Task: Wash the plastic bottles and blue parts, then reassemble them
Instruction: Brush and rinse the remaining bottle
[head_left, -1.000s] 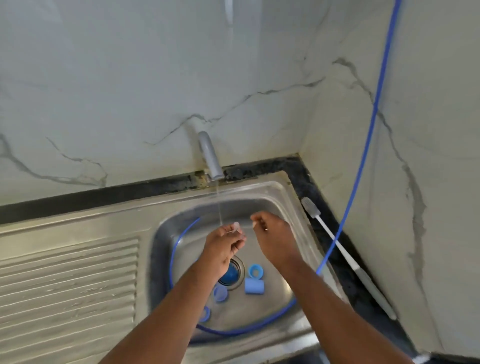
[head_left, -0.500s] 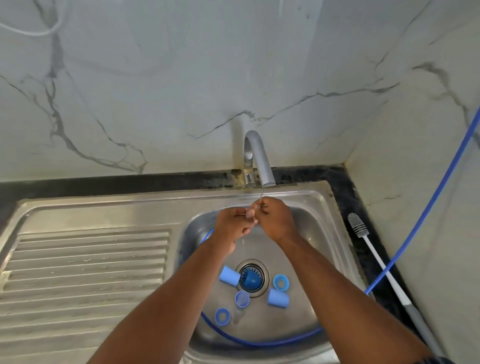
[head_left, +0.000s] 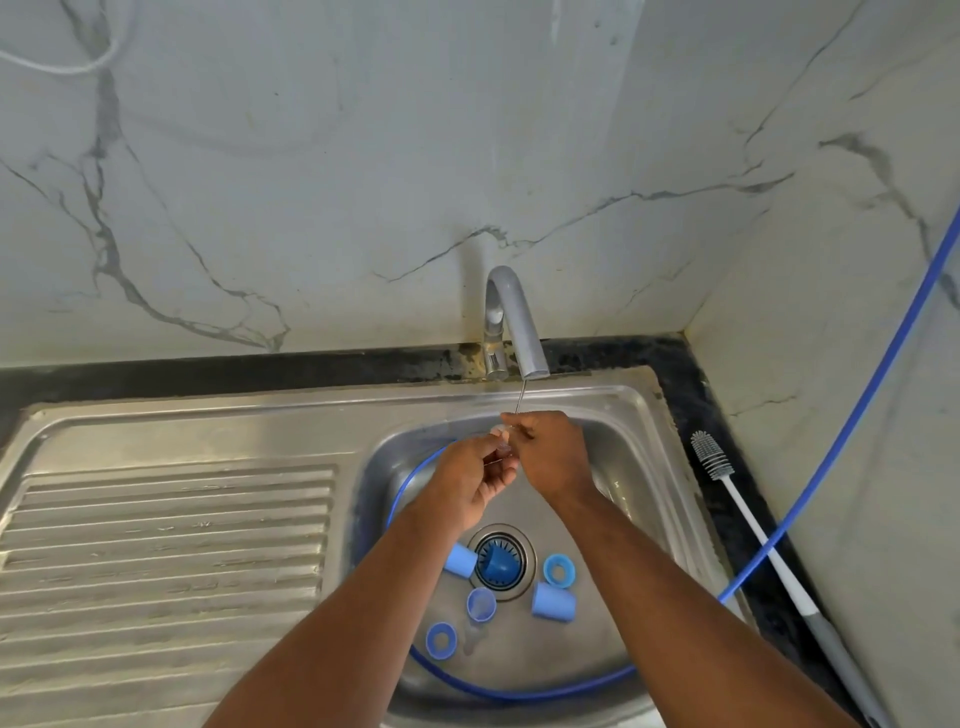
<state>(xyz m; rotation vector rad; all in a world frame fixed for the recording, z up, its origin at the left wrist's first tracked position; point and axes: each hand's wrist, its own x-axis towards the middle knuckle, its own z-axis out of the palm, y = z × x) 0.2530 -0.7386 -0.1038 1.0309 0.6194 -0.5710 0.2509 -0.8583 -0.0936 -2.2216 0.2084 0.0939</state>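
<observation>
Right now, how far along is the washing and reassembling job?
Done: nothing looks reassembled. In hand: the left hand and right hand hold a clear piece under the running tap. Left: blue parts lie loose in the sink, not joined.

Looks like a home kitchen corner: steel sink with a ribbed drainboard, tap running, marble-look wall tiles, dark stone counter, bottle brush lying beside the basin.
</observation>
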